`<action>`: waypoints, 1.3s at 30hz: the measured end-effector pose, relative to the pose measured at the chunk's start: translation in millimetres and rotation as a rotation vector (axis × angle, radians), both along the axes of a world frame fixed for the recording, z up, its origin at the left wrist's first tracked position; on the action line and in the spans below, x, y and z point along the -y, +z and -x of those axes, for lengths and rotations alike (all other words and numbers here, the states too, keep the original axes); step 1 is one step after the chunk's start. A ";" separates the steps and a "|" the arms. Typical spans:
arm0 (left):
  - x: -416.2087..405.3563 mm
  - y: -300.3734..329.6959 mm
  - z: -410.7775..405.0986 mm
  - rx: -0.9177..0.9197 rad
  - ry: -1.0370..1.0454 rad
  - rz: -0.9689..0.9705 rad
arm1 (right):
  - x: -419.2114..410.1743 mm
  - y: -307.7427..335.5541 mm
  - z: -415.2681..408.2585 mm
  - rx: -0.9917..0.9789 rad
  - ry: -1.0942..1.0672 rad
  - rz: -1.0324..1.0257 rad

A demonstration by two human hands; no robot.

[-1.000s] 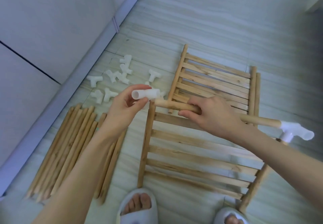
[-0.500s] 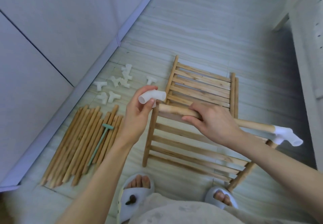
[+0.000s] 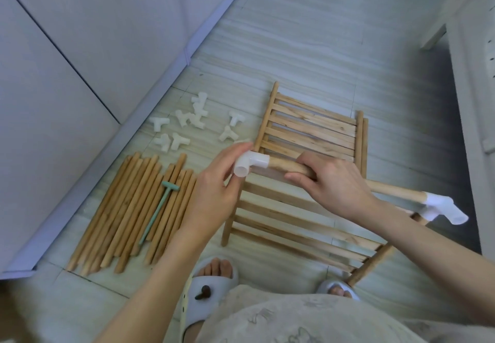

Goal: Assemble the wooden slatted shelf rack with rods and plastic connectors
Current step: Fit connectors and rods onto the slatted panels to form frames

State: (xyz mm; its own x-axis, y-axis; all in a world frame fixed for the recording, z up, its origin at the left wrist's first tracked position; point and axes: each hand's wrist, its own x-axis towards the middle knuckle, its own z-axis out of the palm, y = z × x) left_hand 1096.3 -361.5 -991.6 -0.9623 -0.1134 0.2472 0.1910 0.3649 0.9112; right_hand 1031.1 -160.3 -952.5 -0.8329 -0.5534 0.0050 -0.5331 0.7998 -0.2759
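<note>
Shelf panels (image 3: 302, 208), two slatted wooden ones, are lying overlapped on the floor (image 3: 308, 56), just ahead of two slippered feet. Loose rods (image 3: 128, 208) are being kept in a row to the left, with a green mallet (image 3: 158, 211) resting on them. One rod (image 3: 286, 168) is being gripped above the panels by the right hand (image 3: 334, 184), fingers curled around it. White connectors (image 3: 187, 125) are scattered near the wall. An elbow connector (image 3: 249, 165) is being pinched by the left hand (image 3: 214, 195) at the rod's left end; another connector (image 3: 442, 208) is sitting on its right end.
</note>
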 end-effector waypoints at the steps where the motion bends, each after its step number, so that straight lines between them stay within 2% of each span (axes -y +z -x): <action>1: -4.0 -0.2 -0.1 0.021 0.018 -0.011 | 0.8 -0.5 0.5 0.001 -0.001 -0.001; 6: -21.3 -4.2 3.3 0.003 0.110 -0.018 | 0.3 -4.8 -2.5 -0.049 -0.037 0.041; 9: -23.6 -5.6 5.1 0.014 0.081 -0.030 | -1.8 -5.8 -0.1 -0.035 -0.045 0.035; 11: -17.7 -4.1 8.6 0.064 0.018 -0.053 | -0.5 -4.8 4.9 0.008 -0.041 0.018; 15: -6.9 -0.5 18.5 0.151 -0.263 -0.052 | 15.7 0.2 11.0 0.132 -0.007 0.105; 17: -5.3 -2.0 24.2 0.232 -0.314 -0.072 | 20.0 3.9 12.0 0.157 0.003 0.139; 21: -3.5 -4.0 37.9 0.504 -0.379 -0.295 | 9.5 7.3 17.7 0.229 -0.078 0.258; 24: -12.8 1.6 46.3 0.473 -0.402 -0.322 | 3.1 11.5 25.8 0.294 -0.077 0.315; 29: -35.2 36.3 70.1 0.387 -0.342 -0.365 | -7.0 45.5 37.1 0.232 -0.090 0.484; 34: -42.2 104.2 87.9 0.315 -0.394 -0.288 | -20.9 90.0 28.4 0.198 -0.118 0.635; 39: -69.1 139.6 70.8 0.355 -0.466 0.001 | -51.4 98.9 -13.3 0.201 -0.196 0.736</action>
